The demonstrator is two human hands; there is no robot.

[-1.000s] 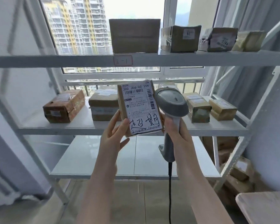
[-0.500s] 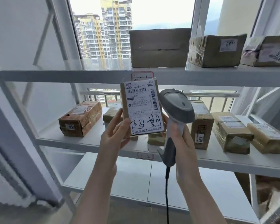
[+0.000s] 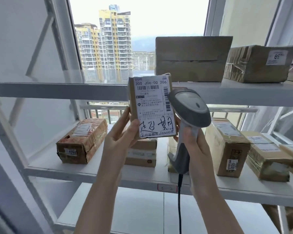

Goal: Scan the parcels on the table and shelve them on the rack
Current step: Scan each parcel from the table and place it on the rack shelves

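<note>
White metal rack point(image 3: 98, 173) before a bright window point(image 3: 159, 22); boxes already sit on its top and middle shelves.

Item: one small parcel point(image 3: 150, 102), held upright in front of the rack, label toward me, level with the gap between those two shelves.

Left hand point(image 3: 120, 139): grasping the parcel's lower left corner, thumb on the label.

Right hand point(image 3: 195, 144): wrapped round the handle of the grey scanner point(image 3: 189, 107), whose head overlaps the label's right edge.

Hazards: my one-corner hold may let the parcel twist or slip when I reach to shelve it. The cable point(image 3: 179, 200) could snag a shelf lip. Window glare may spoil a read (whether it has scanned, I cannot tell).

Appearance: flat brown cardboard, rectangular. White shipping label with barcodes, "300 J06-00 206" printed at the top, bold black handwriting at the foot.
</note>
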